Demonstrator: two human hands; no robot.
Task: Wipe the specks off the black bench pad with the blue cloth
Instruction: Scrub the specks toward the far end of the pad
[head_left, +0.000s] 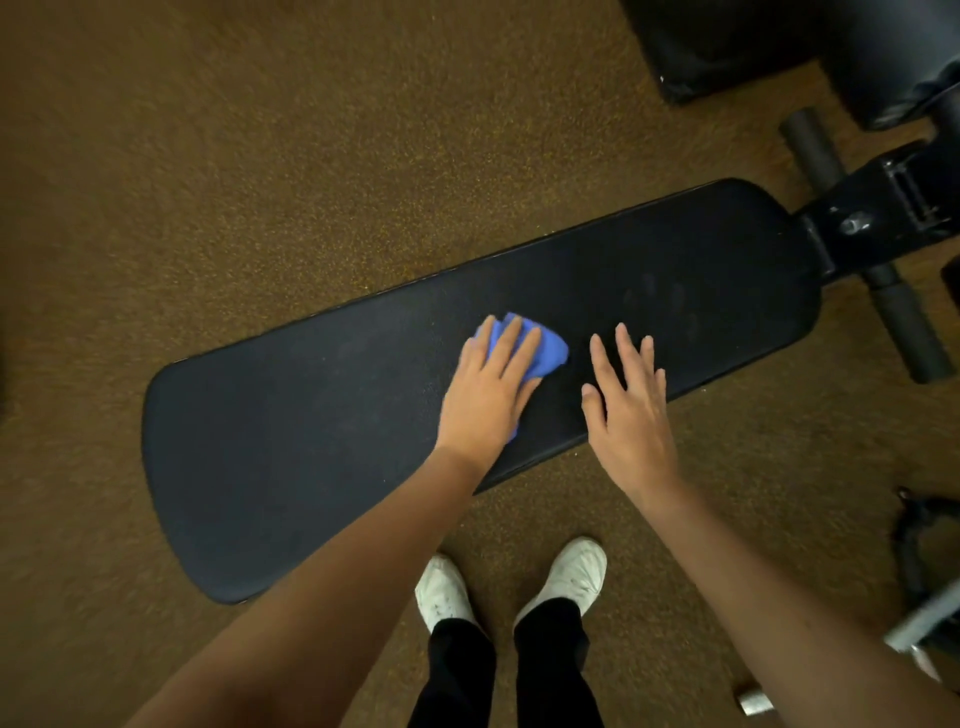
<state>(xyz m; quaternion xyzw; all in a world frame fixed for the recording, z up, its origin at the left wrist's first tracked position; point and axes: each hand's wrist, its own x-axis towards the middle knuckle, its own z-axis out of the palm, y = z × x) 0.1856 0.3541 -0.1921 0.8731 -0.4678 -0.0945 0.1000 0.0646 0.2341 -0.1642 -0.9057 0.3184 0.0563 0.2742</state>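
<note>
From the head cam, the left hand pressed flat, fingers straight, on the blue cloth mid black bench pad. The right hand was spread wide just beside it, near the front edge. Lots of bare pad leftward; bench frame and foam rollers crowded the right end. White sneakers stood on speckled brown floor.

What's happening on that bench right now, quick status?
Left hand flat, pressing cloth on pad. Right hand open above the pad, holding nothing. Nothing blocking the pad.

The black bench pad lies open leftward; rightward, the frame bracket (with foam rollers) blocks passage.
</note>
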